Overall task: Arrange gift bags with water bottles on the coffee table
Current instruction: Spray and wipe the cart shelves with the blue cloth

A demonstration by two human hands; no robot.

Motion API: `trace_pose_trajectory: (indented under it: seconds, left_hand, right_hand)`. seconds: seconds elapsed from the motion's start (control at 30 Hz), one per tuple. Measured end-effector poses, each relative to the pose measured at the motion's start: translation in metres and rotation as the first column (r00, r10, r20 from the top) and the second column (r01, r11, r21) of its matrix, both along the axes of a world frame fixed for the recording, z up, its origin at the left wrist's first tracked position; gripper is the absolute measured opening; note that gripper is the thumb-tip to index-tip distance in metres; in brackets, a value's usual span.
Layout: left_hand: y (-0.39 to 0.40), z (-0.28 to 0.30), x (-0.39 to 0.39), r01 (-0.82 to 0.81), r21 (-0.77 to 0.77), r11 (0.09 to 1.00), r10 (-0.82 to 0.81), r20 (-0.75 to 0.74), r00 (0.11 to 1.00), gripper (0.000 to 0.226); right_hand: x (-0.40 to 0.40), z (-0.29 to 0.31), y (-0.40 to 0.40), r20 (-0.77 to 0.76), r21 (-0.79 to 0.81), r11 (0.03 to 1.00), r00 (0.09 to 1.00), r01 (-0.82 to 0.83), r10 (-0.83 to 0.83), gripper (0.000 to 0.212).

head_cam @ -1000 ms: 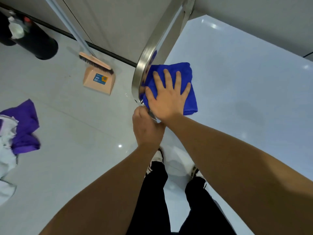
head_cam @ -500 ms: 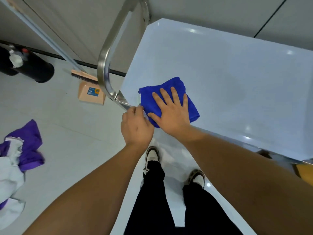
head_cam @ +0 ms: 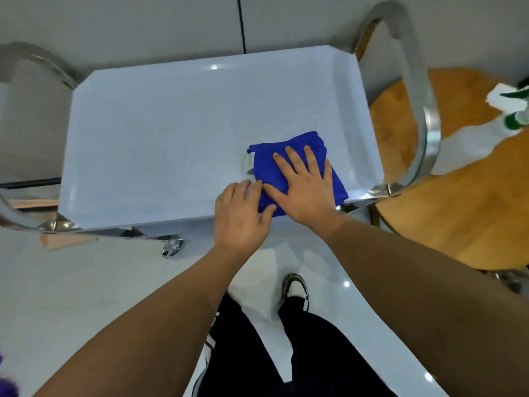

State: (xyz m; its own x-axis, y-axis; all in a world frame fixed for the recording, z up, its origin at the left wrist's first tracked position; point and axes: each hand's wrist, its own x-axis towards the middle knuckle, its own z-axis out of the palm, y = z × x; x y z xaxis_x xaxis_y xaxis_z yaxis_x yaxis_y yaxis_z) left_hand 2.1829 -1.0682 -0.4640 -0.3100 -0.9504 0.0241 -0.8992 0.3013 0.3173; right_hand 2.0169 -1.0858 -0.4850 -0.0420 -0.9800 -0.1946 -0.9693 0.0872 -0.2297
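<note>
Cloth (head_cam: 297,167), blue and folded, lies on the glossy white worktop (head_cam: 160,144) under the flat right hand (head_cam: 303,190); left hand (head_cam: 243,219) rests relaxed beside it.

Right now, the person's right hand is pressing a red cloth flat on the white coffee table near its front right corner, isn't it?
Not quite: the cloth is blue, not red. The head view shows the right hand pressing it flat with spread fingers on the white coffee table near its front right corner.
</note>
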Motion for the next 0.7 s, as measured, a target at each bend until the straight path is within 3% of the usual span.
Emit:
trace_pose_trajectory:
  seconds: [0.07,0.23,0.33,0.43,0.6,0.7]
  left_hand:
    - [0.005,0.0,-0.028,0.081,0.025,0.996,-0.083,0.082,0.993,0.054]
    - [0.006,0.001,-0.053,0.074,0.064,0.995,-0.091,0.321,0.943,0.009]
    - [0.003,0.004,-0.058,0.038,0.134,0.99,-0.088,0.389,0.917,0.015]
    - [0.002,0.006,-0.06,0.051,0.153,0.987,-0.113,0.43,0.896,0.02]
    - [0.004,0.001,-0.048,0.05,0.087,0.995,-0.079,0.364,0.928,0.022]
    - [0.0,-0.002,-0.027,-0.014,0.145,0.989,0.004,0.07,0.998,0.032]
  right_hand:
    - [-0.037,0.001,0.005,-0.011,0.005,0.997,0.997,0.075,-0.075,0.077]
    - [-0.098,0.004,0.03,-0.031,-0.003,0.977,0.977,0.212,-0.212,0.077]
    - [-0.093,0.002,0.043,-0.018,-0.056,0.967,0.968,0.249,-0.25,0.076]
    - [-0.069,-0.007,0.059,0.04,-0.153,0.903,0.915,0.402,-0.401,0.072]
    - [-0.018,-0.032,0.073,0.277,-0.286,0.738,0.79,0.611,-0.546,0.066]
    - [0.005,-0.04,0.052,0.38,-0.342,0.607,0.696,0.717,-0.609,0.061]
